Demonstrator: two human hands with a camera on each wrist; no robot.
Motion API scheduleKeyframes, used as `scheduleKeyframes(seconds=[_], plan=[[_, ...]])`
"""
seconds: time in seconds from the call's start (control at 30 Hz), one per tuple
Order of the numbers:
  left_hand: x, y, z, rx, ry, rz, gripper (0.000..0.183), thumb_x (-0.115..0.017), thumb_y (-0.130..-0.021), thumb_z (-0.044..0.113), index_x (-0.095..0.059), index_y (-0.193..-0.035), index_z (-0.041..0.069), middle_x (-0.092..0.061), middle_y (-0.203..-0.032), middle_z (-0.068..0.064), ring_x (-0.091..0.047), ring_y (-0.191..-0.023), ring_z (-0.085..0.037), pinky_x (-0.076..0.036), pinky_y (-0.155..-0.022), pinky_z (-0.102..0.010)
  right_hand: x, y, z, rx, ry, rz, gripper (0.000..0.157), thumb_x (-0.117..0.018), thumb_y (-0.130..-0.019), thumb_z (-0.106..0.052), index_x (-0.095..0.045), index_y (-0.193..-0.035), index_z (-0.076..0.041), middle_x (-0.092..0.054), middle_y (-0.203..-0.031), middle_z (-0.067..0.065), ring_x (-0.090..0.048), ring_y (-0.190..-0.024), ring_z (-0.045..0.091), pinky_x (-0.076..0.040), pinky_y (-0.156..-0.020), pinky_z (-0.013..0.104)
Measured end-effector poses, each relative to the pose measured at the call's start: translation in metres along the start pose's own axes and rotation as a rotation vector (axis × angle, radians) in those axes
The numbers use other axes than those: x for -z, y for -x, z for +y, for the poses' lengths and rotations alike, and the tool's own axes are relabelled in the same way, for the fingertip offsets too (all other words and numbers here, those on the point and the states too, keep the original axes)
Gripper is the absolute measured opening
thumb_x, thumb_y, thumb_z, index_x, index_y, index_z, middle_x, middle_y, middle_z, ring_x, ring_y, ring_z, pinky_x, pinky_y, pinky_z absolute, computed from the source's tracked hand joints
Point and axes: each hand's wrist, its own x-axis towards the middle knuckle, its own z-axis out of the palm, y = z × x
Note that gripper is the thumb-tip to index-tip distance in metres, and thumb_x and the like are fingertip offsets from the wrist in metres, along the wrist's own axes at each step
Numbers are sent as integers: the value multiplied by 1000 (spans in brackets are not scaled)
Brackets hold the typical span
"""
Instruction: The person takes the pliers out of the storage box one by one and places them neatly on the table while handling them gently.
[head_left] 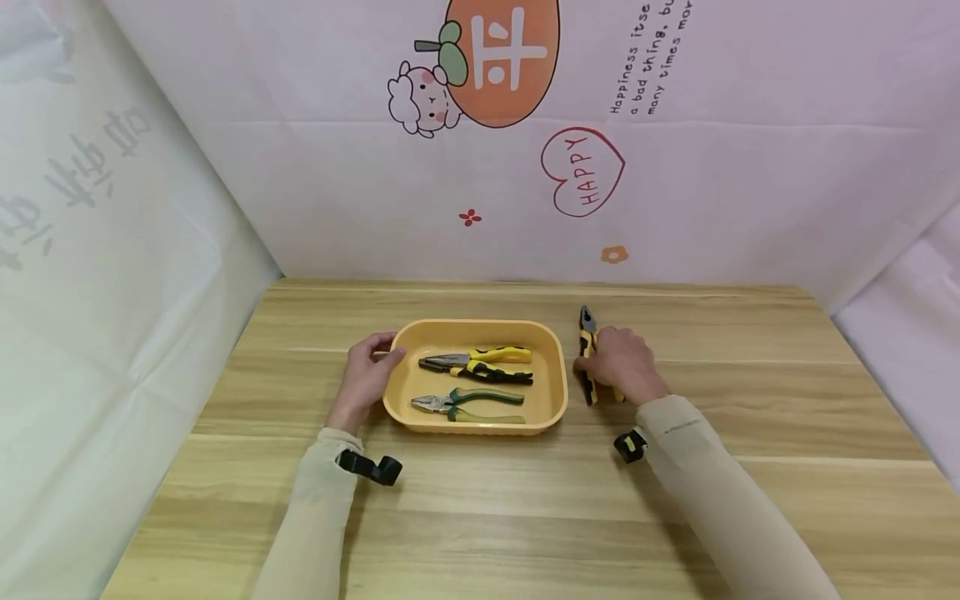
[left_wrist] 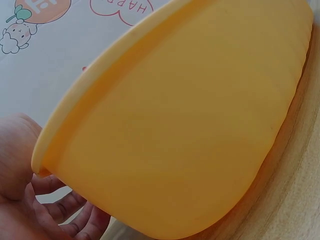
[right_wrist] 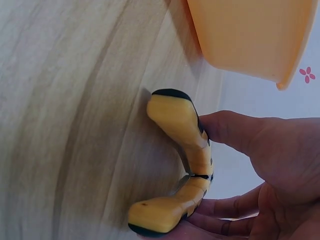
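A yellow plastic tub (head_left: 480,323) stands on the table in the head view. My left hand (head_left: 364,377) grips its left end, thumb over the rim and the other fingers curled beneath it outside, as the left wrist view shows. In the tub lie long-nose pliers with yellow and black handles (head_left: 501,354) and, nearer me, combination pliers with green handles (head_left: 454,403); both point left. To the right of the tub my right hand (head_left: 621,363) holds combination pliers (right_wrist: 172,117) by their spread yellow and black handles, thumb on one and fingers at the other. Their jaws point away from me.
The wood-grain table (head_left: 480,525) ends at a white printed cloth (head_left: 337,208) hanging behind it. More white cloth hangs at the left and right sides. A black wrist camera (head_left: 386,470) sits on the left sleeve, another (head_left: 630,446) on the right.
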Motion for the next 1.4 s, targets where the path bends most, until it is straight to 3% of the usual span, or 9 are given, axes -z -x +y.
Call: scheduleKeyframes(seconds=[0.8,1.4], plan=[[0,-1,-1,-12,7,-4,35,-60,-102,10,-59,-134,-5,-58,-124,-22,-56,-103,-24,-55,-85,-35,-1,-1,-3,-20,55,-42,36,-65,-98,-33,-61,-77,-5,-60,-73,11,-58,-59,22,-46,-48,31],[-1,0,0,-20,-8,11,35,-59,-102,8,-58,-134,-6,-58,-123,-21,-56,-105,-26,-54,-86,-34,-3,5,-7,-23,86,-4,39,-66,-98,-36,-59,-73,-7,-59,-71,11,-59,-63,25,-47,-52,34]])
